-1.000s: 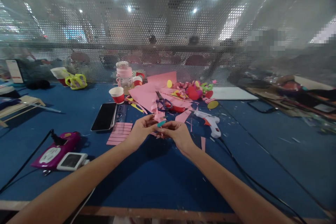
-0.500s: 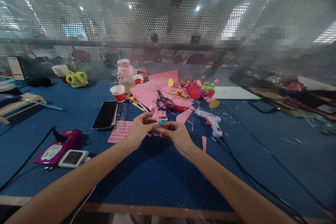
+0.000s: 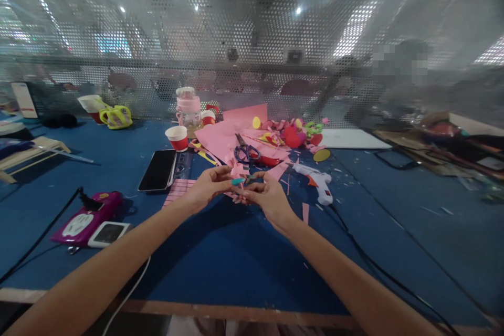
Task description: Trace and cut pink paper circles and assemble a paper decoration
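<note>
My left hand point(image 3: 207, 187) and my right hand point(image 3: 268, 197) meet over the middle of the blue table point(image 3: 236, 257), fingers pinched together on a small folded pink paper piece point(image 3: 239, 170). A teal fingernail shows between the two hands. Just beyond them lies a pile of pink paper sheets point(image 3: 232, 136) with scissors point(image 3: 244, 153) on top. A strip-cut pink sheet point(image 3: 177, 189) lies partly under my left wrist.
A white glue gun point(image 3: 317, 181) with a black cord lies to the right. A black phone point(image 3: 158, 169), red paper cups point(image 3: 178, 138), a pink jar point(image 3: 188, 110), a purple power strip point(image 3: 84, 217) and colourful paper cut-outs point(image 3: 293, 135) surround the work spot. Perforated metal screen behind.
Both hands have shifted slightly away from me toward the paper pile, still pinching the pink piece. The camera view moved a little.
</note>
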### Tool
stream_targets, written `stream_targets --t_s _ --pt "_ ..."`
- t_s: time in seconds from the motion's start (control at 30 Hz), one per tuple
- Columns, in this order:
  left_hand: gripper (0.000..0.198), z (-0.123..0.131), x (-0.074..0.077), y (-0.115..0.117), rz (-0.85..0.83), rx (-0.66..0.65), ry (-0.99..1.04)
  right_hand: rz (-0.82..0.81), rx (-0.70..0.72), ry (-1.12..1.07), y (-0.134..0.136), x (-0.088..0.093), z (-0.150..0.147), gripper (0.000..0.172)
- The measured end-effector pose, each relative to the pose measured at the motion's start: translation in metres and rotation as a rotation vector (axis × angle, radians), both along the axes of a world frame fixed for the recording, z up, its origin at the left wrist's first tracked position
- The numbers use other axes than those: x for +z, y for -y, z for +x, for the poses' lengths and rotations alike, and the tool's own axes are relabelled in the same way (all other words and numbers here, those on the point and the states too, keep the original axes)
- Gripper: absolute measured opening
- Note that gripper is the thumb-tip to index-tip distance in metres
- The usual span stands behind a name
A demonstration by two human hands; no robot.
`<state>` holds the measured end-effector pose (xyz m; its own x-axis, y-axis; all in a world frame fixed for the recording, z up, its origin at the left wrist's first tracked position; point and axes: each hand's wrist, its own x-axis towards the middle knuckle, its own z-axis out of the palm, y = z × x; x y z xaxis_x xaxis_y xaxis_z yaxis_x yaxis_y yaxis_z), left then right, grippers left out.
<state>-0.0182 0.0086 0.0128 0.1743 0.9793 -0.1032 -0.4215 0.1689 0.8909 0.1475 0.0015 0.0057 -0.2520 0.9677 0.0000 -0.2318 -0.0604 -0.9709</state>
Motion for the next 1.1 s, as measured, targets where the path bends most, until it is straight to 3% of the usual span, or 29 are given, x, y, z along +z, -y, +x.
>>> stream_targets --t_s 0.43,0.8,0.97,1.1 --pt "0.022 0.0026 0.0095 0.0036 -0.032 -0.029 0.079 0.01 -0.02 0.009 0.0004 0.002 0.0001 0.053" --pt "0.035 0.0056 0.0058 0.0055 0.103 0.009 0.067 -0.038 -0.044 0.013 0.0047 0.0073 -0.0069 0.061" --pt "0.038 0.0073 0.0046 0.0061 0.113 0.001 0.081 -0.101 -0.097 0.011 0.002 0.0042 -0.0076 0.043" --pt "0.039 0.0084 0.0075 0.0083 0.129 0.01 0.096 -0.096 -0.125 0.001 -0.0006 0.0003 -0.0067 0.038"
